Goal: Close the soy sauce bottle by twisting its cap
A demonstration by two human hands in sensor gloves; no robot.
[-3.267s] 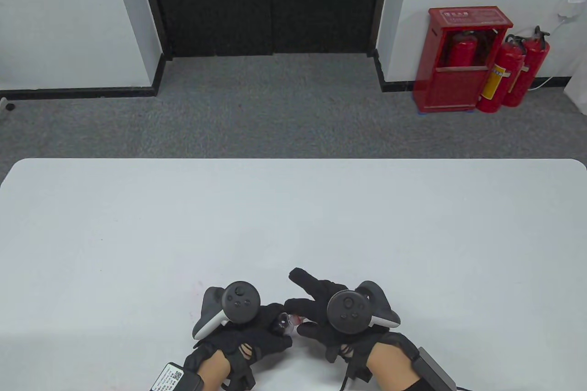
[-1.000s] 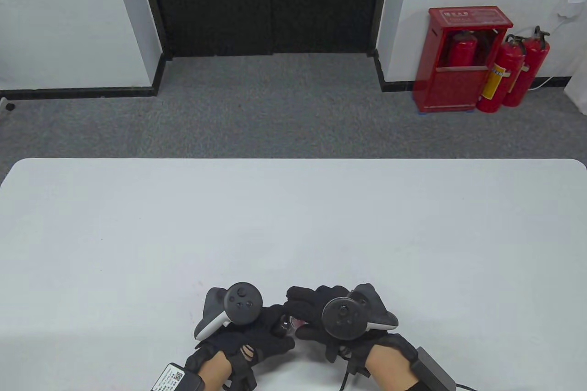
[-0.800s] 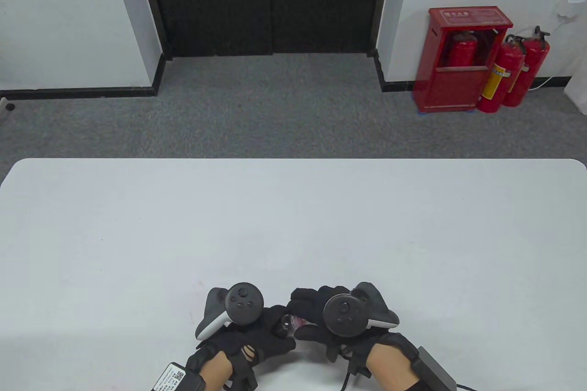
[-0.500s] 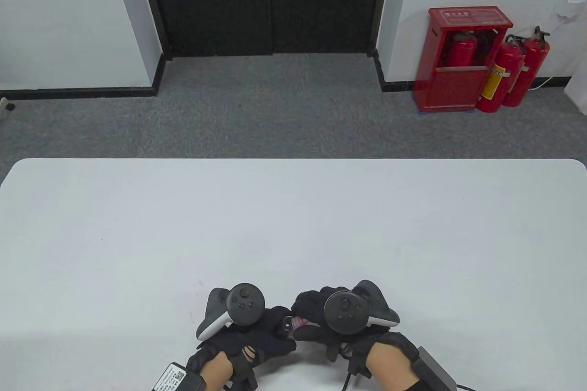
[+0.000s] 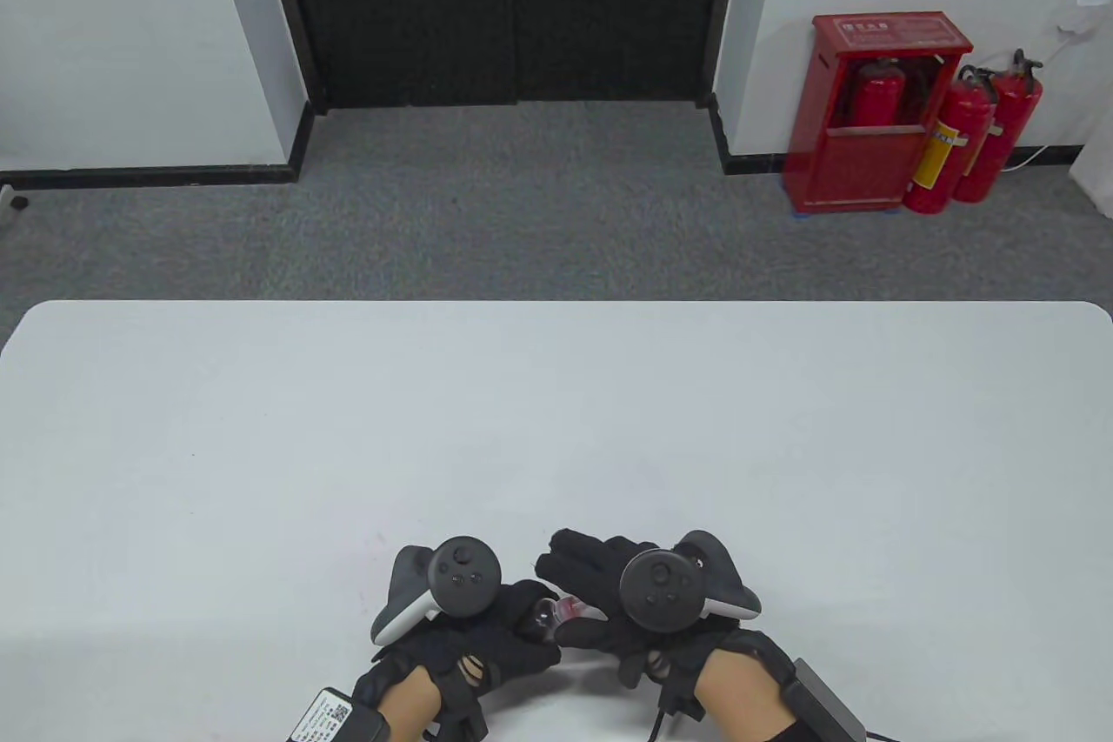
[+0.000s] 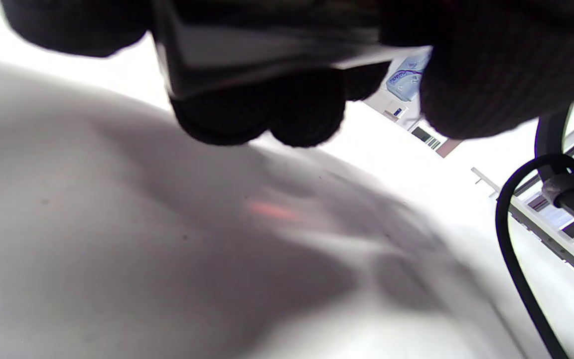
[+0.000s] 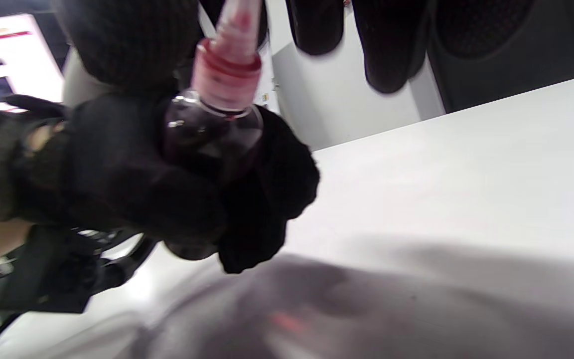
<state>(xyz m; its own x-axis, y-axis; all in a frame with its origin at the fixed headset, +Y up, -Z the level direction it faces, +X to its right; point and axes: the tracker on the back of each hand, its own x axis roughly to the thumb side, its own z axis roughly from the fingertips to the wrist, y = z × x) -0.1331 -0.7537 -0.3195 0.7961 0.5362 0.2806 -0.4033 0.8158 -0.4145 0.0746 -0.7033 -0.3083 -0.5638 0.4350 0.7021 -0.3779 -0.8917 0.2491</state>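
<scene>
A small clear bottle of dark soy sauce [image 7: 212,134] with a red cap [image 7: 227,65] is held above the white table [image 5: 556,429] near its front edge. My left hand [image 5: 487,633] grips the bottle's body, with fingers wrapped around it. In the table view only the bottle's shoulder [image 5: 543,616] and the cap [image 5: 569,605] show between the gloves. My right hand [image 5: 591,598] has thumb and fingers on the cap. In the left wrist view my left fingers [image 6: 267,109] curl around the bottle's label [image 6: 267,55].
A red fire-extinguisher cabinet [image 5: 878,111] and two extinguishers [image 5: 965,133] stand on the grey carpet beyond the table's far edge. A dark doorway [image 5: 509,3] is at the back. Cables [image 6: 511,239] hang from my wrists.
My right hand has turned about the cap, its fingers curling in and then spreading a little again. The left hand and the bottle have stayed in place.
</scene>
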